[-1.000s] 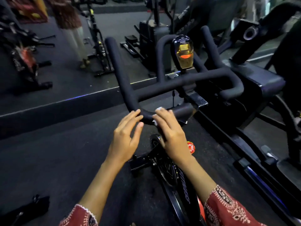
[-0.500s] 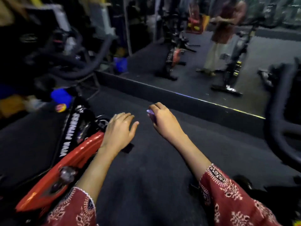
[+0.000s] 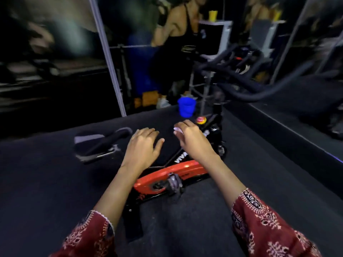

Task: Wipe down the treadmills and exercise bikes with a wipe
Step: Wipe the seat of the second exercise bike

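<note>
Wipe (image 3: 176, 130) pinched in curled grip of right hand (image 3: 193, 140) above red exercise bike (image 3: 178, 170); left hand (image 3: 143, 148) spread and relaxed, right of saddle (image 3: 100, 140).

Orange-red and black on the bike (image 3: 185, 168), white lettering too!
Saddle (image 3: 100, 141) black with grey, bucket (image 3: 186, 106) bright blue, wipe (image 3: 176, 129) pale lilac-white, sleeves (image 3: 269, 225) deep red with white printed motifs, floor (image 3: 55, 182) dark grey.
</note>
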### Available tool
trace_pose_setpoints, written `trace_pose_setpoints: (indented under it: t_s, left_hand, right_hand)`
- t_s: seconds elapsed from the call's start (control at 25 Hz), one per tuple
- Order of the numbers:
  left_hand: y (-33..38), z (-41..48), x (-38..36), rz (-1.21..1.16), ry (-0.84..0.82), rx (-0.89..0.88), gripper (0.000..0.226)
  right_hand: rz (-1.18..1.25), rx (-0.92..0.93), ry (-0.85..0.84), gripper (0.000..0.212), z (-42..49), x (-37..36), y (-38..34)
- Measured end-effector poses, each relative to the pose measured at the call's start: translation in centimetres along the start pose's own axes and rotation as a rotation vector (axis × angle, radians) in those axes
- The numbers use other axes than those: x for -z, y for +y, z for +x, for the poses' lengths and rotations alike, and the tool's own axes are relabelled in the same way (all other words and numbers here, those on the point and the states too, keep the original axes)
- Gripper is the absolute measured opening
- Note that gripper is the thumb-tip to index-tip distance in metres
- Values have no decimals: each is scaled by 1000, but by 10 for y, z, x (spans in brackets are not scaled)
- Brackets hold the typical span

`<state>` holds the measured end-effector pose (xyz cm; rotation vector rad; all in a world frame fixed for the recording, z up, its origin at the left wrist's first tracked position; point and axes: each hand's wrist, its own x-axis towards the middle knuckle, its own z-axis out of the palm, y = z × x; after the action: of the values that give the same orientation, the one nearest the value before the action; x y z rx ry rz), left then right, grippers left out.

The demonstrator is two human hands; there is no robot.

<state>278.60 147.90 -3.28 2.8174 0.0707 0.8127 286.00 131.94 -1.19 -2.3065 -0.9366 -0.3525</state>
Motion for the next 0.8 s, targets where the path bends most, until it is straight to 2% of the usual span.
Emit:
trace_pose_setpoints:
  t_s: [0.36, 0.52, 0.68, 0.8]
  left_hand:
    - [-163, -80, 57, 142, 63, 367, 22]
    - [-203, -86, 50, 122, 12, 420, 28]
    - [-244, -72, 38, 103, -15, 428, 11]
    - [-273, -61, 25, 101, -106, 470, 17]
  right_hand:
    - [221, 265, -261, 21, 74, -158, -123]
    - [262, 272, -351, 21, 97, -206, -137]
    - [286, 222, -429, 21, 127, -253, -133]
    - [316, 209, -449, 20, 139, -284, -125]
